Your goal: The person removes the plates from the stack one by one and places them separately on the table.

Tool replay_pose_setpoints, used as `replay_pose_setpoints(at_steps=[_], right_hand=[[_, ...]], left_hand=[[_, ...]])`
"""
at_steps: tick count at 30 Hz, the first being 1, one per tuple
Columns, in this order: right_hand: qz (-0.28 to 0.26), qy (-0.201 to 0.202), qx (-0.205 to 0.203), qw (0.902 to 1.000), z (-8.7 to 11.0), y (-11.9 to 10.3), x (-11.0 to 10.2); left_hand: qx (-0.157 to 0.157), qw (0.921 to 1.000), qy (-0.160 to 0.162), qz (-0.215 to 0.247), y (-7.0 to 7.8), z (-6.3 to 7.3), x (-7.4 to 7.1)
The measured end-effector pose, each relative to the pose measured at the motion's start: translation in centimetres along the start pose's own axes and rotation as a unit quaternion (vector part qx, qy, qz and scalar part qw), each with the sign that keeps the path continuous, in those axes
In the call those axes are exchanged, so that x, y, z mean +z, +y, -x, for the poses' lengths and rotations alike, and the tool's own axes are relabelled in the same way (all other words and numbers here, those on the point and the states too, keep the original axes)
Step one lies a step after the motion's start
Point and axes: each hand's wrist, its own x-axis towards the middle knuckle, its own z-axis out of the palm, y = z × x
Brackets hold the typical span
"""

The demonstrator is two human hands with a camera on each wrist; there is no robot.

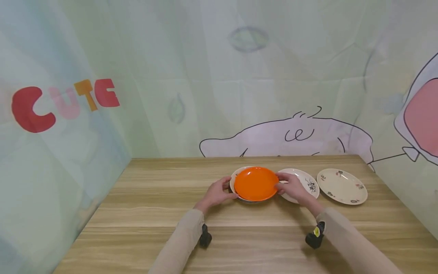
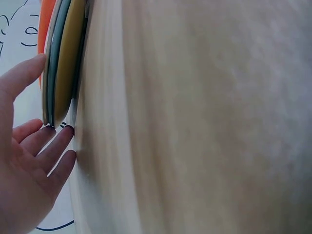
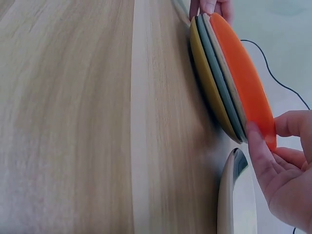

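An orange plate (image 1: 256, 183) sits atop a stack, shifted slightly right of the plates beneath it. Below it come a pale plate (image 1: 233, 182), a teal plate (image 3: 222, 78) and a yellow plate (image 3: 207, 73), seen edge-on in the wrist views. My right hand (image 1: 294, 187) pinches the orange plate's right rim between thumb (image 3: 258, 146) and fingers. On the stack's left side, my left hand (image 1: 219, 193) has its fingers spread, with the thumb (image 2: 29, 73) touching the plate edges. Partly behind my right hand lies a white plate (image 1: 301, 176) with a dark floral pattern.
A cream oval plate (image 1: 342, 186) with small printed motifs lies at the far right, beside the white plate. All stand on a wood-grain table (image 1: 164, 182). A printed curtain (image 1: 171, 76) hangs behind the table's back edge.
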Motion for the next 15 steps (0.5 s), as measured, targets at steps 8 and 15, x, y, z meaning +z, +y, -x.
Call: replay_pose_setpoints(at_steps=[8, 15], right_hand=[[-0.016, 0.001, -0.005, 0.9999, 0.50, -0.08, -0.52], [-0.034, 0.010, -0.007, 0.9993, 0.96, -0.11, -0.75]], left_hand=[[0.007, 0.9999, 0.004, -0.012, 0.20, 0.06, -0.09], [0.003, 0.9999, 0.003, -0.016, 0.09, 0.11, -0.04]])
